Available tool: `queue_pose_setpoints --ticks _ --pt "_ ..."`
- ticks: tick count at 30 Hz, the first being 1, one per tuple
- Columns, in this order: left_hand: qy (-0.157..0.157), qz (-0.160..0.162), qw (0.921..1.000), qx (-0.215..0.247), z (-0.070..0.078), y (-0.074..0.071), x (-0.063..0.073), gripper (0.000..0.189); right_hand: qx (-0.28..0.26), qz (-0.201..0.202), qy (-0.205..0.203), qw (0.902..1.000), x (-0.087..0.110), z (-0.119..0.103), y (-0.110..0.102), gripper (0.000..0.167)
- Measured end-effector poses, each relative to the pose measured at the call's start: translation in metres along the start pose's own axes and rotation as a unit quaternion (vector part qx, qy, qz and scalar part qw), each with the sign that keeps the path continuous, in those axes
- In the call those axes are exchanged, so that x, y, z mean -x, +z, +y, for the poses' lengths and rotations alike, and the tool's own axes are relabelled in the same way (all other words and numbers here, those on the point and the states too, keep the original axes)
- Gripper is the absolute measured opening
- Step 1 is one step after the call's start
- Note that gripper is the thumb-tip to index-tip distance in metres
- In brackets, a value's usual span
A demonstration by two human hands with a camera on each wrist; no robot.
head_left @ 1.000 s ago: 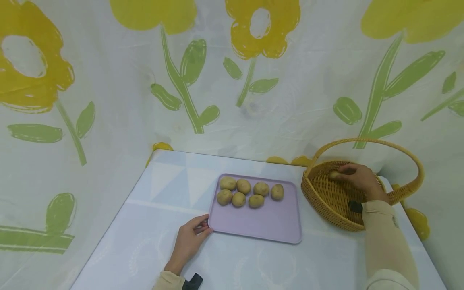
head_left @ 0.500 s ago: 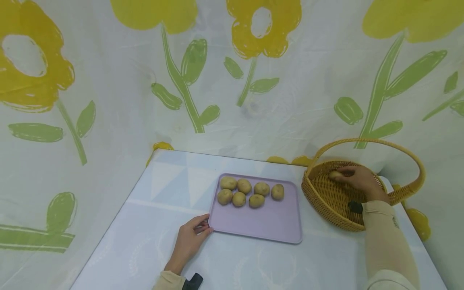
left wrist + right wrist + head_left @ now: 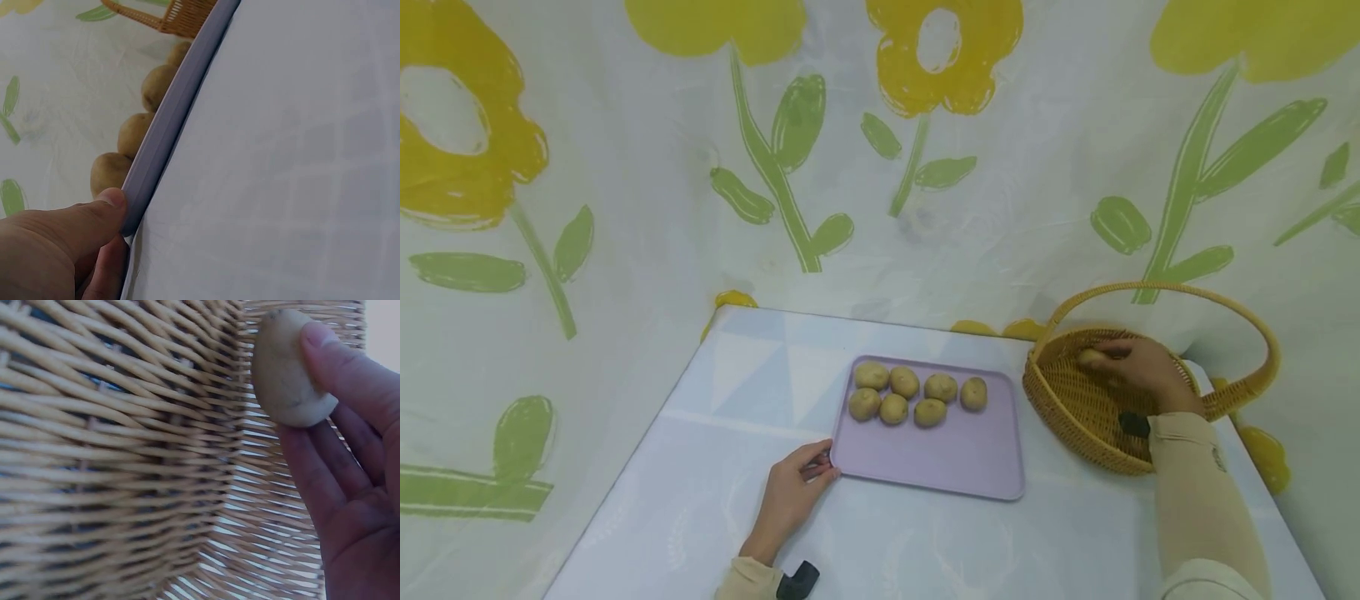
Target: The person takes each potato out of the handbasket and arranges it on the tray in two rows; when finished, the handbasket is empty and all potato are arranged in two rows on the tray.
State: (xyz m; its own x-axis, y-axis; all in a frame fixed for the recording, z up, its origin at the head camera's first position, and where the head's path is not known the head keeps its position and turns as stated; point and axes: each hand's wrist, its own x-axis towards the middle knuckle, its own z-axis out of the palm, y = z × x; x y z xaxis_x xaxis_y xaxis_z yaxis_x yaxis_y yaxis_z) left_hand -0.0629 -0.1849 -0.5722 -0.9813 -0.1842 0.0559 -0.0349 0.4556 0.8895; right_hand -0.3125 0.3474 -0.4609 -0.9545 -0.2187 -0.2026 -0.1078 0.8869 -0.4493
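Observation:
In the head view my right hand [image 3: 1146, 367] is inside the wicker basket [image 3: 1075, 421], beneath its arched handle. It holds a potato [image 3: 287, 369] between thumb and fingers, close to the woven wall in the right wrist view. My left hand [image 3: 792, 493] is at the near left corner of a lilac tray [image 3: 917, 458]. In the left wrist view the thumb [image 3: 112, 199] presses on the tray's rim while the fingers curl below the corner. Several potatoes [image 3: 893, 409] lie in two rows along the tray's far side.
The basket stands right of the tray on a pale blue and white patterned table [image 3: 737, 450]. Behind the table hangs a white cloth [image 3: 647, 208] printed with yellow flowers and green leaves. The basket's tall handle [image 3: 1157, 287] arches above my right forearm.
The potato in my right hand has shifted very slightly within the basket. My left hand, the tray and its potatoes keep their places.

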Motion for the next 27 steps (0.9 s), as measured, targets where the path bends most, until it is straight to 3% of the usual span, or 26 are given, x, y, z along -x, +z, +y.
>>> queue_pose_setpoints --ticks 9,15,27 --pt "-0.001 0.001 1.0 -0.008 0.0 0.001 -0.001 0.045 0.008 0.005 0.008 0.9999 0.004 -0.011 -0.008 0.079" --pt "-0.001 0.001 1.0 -0.008 0.001 -0.002 0.0 0.044 0.001 0.002 0.008 1.0 0.014 -0.03 -0.016 0.077" --pt "-0.006 -0.003 1.0 -0.001 -0.001 -0.001 0.0 0.044 -0.011 0.047 -0.039 0.9981 0.038 -0.062 -0.019 0.065"
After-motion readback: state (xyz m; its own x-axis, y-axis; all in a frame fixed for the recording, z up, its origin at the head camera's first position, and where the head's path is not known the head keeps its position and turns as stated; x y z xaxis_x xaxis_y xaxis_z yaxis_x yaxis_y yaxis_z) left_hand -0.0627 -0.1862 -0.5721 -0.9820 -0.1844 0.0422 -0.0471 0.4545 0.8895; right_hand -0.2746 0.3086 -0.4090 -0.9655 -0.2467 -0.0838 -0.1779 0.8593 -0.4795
